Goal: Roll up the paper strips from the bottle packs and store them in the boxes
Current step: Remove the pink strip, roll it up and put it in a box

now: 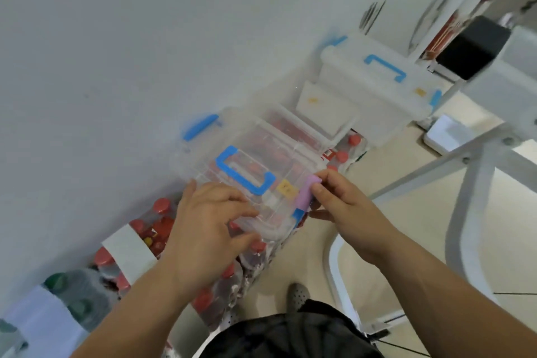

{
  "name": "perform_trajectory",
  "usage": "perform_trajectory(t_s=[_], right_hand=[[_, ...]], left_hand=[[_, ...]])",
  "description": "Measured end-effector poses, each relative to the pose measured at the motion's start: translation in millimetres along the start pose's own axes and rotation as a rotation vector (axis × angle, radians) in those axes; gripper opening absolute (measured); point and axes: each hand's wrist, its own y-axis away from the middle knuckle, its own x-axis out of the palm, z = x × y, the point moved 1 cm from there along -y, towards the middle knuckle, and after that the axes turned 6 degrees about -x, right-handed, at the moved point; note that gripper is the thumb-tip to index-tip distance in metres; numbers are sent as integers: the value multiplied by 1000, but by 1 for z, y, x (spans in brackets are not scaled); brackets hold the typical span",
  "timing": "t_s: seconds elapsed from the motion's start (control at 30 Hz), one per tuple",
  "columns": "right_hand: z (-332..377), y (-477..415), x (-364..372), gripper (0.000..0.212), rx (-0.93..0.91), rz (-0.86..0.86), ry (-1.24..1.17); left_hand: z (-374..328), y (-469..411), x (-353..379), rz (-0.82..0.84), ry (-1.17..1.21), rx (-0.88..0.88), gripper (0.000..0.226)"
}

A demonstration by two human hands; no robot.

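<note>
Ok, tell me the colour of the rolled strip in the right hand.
Pale purple. The rolled strip in the right hand shows best in the head view.

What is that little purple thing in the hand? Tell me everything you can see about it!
The purple roll is a small, pale lilac tube that looks like a paper strip wound tightly. Its surface seems smooth and matte. The right hand pinches it between thumb and fingers. It is held tilted at the right end of the clear box, beside a yellow sticker on the lid, its lower end near a blue clip.
</note>
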Motion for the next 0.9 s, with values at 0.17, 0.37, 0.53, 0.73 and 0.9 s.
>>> perform_trajectory(t_s=[0.17,0.37,0.53,0.73,0.9], right_hand=[[-6,-7,-7,15,-82,-17,80],[-20,-14,-38,15,-146,83,131],[-29,-25,-62,18,-213,172,211],[-49,-26,-97,28,-127,192,34],[-40,-31,-91,31,-225,183,-38]], left_hand=[[-16,-2,16,33,-39,175,38],[-38,4,44,53,-38,159,35],[-48,-6,50,37,-43,132,33],[-54,-18,50,-3,-64,18,32],[-78,-19,57,-109,-141,-41,38]])
